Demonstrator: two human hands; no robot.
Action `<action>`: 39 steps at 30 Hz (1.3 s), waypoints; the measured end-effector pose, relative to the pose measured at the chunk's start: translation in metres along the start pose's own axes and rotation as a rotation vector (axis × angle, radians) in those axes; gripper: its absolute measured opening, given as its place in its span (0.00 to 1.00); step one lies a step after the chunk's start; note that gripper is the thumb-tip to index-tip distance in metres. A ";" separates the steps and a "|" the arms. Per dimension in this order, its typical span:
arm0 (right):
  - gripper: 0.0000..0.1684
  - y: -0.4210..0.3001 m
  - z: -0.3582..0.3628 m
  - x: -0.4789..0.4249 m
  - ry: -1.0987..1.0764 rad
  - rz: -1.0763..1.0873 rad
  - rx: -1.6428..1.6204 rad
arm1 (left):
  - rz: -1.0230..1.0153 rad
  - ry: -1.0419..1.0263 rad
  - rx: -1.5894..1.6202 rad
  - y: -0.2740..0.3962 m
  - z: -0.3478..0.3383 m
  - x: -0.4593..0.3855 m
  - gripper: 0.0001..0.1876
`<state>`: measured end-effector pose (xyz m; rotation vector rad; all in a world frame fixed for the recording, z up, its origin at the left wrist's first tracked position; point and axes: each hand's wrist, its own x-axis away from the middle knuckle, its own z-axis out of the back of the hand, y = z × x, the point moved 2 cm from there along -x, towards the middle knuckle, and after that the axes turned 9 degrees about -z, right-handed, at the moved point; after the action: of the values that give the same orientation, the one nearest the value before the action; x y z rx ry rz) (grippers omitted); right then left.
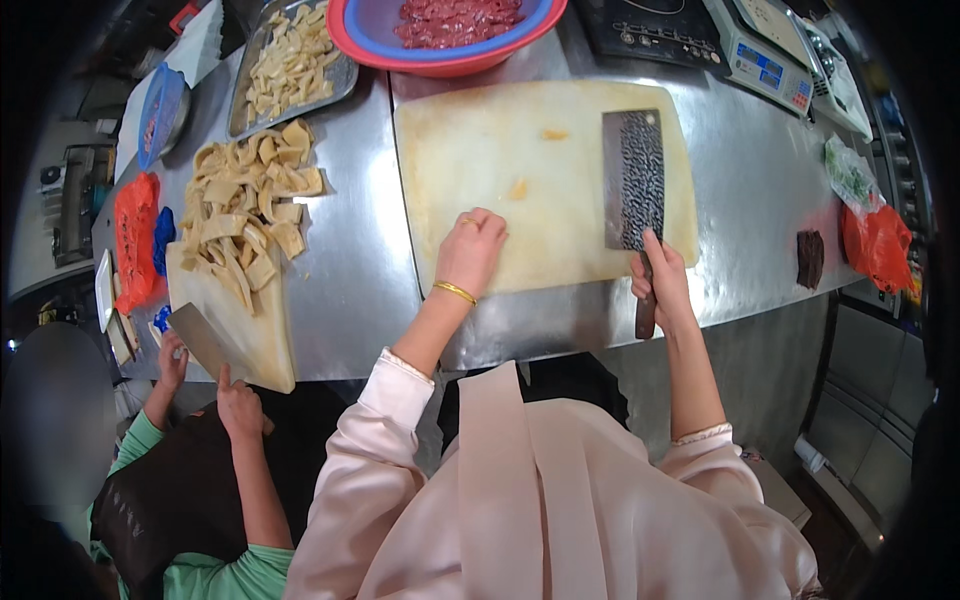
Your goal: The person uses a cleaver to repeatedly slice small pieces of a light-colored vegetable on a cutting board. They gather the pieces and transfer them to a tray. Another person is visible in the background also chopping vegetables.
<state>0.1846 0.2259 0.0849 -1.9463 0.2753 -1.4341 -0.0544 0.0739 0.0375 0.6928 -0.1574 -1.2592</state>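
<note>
My right hand [661, 281] grips the dark handle of a cleaver [636, 180]. Its broad, dimple-patterned blade lies flat over the right side of a pale cutting board [465, 142]. Near the board's front edge, my left hand [472, 251] rests with its fingers curled in; what is under the fingers is hidden. Just beyond that hand lies a small tan scrap [518, 188] of food. Farther back on the board is a second tan scrap [555, 135].
At left, a co-worker's hands [241, 409] hold another cleaver [201, 339] over a second board [259, 330] heaped with tan food strips [236, 202]. Behind stand a metal tray [349, 86] of cut pieces, nested basins [450, 64] of red meat, an induction cooker [652, 37] and a scale [772, 64].
</note>
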 end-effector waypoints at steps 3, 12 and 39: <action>0.20 0.000 0.018 -0.010 -0.005 -0.034 -0.073 | 0.097 0.074 0.020 0.004 0.002 -0.032 0.08; 0.17 -0.004 0.029 -0.036 -0.044 -0.139 -0.123 | -0.030 0.202 0.079 0.002 -0.037 -0.130 0.09; 0.19 0.015 0.039 -0.056 -0.046 -0.110 -0.100 | 0.592 0.731 -0.160 -0.215 0.192 -0.152 0.30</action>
<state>0.2022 0.2611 0.0271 -2.1010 0.2260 -1.4685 -0.3708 0.1074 0.1078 0.8465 0.3209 -0.4008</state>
